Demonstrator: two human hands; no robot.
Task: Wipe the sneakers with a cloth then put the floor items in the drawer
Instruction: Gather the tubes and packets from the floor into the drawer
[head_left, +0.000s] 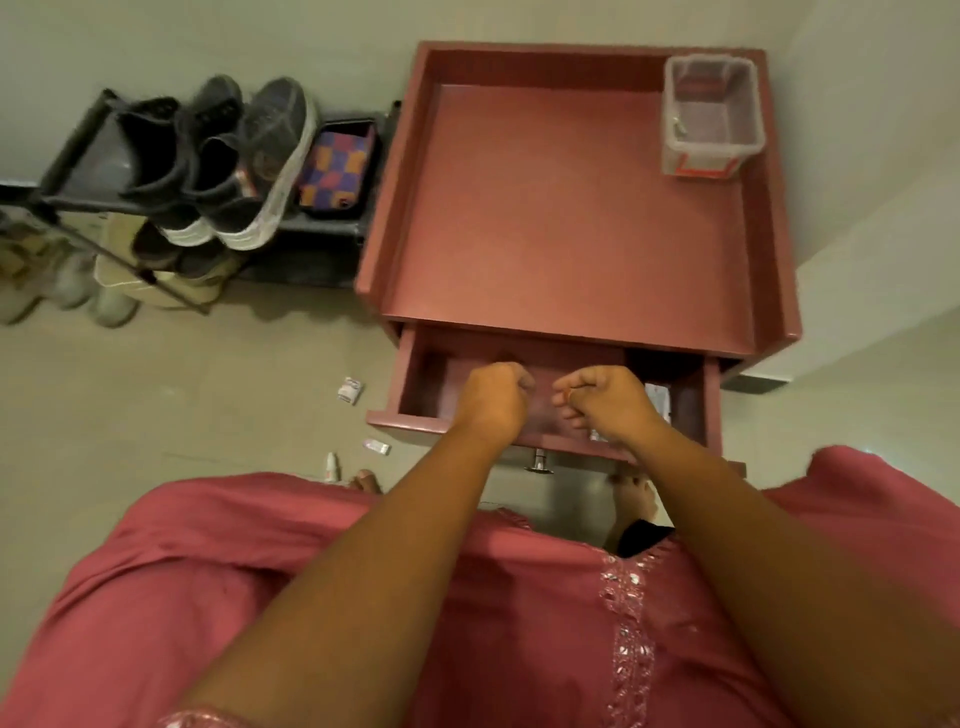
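Drawer (410, 374) open; left hand (491, 397) and right hand (605, 397) over it, grips curled, contents unclear. Three small packets (349, 389) remain on floor (156, 405).

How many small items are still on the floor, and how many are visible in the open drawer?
Floor: 3 - white packet, small box, small bottle.
Drawer: 1 - pale packet, partly hidden by the right hand.
Total: 4

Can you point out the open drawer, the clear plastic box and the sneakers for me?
Drawer (410, 374): head view, its left inner wall.
Clear plastic box (711, 117): head view, its see-through side.
Sneakers (275, 150): head view, grey upper.
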